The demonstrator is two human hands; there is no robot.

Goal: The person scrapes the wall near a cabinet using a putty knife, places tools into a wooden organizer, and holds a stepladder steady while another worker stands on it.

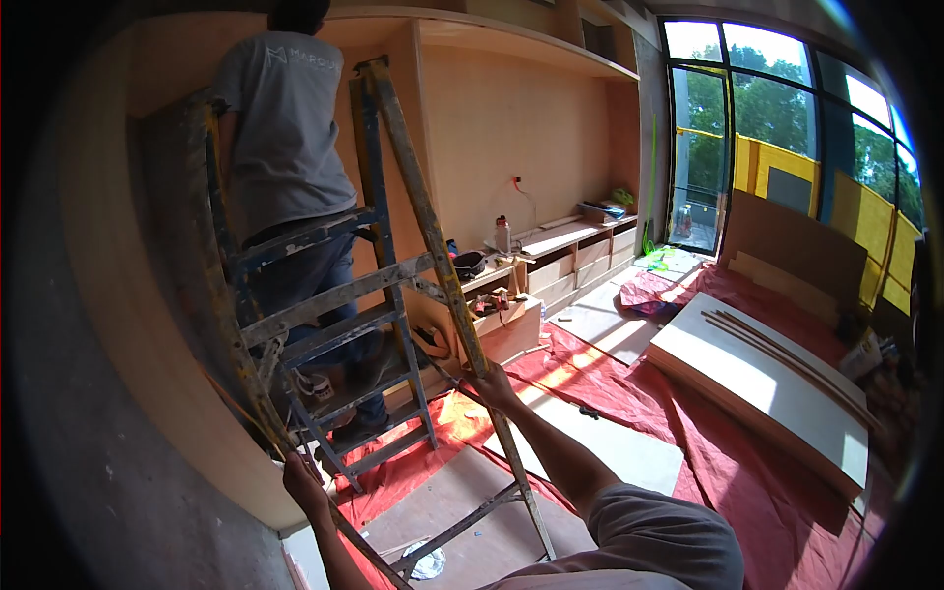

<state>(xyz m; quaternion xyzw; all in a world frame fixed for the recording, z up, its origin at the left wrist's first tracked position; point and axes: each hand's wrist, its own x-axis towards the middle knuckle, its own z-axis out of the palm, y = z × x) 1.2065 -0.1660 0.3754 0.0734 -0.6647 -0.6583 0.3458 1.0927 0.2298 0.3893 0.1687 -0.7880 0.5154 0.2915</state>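
Note:
A paint-stained stepladder point(336, 297) stands spread before me, its legs blue and yellowish. My right hand point(495, 387) is closed around its right leg, about halfway down. Lower on the left, my left hand point(304, 481) grips the other near leg. Another person point(293, 138) in a grey T-shirt stands on the far side's rungs, back towards me. That person's head and hands are hidden or cut off near the top of the view.
Wooden cabinetry point(516, 138) lines the wall, with a low drawer unit point(580, 265) holding a bottle point(502, 236) and tools. Red sheeting point(723, 462) covers much of the floor. White-faced boards point(733, 369) are stacked at right, thin strips on top, near tall windows point(700, 128).

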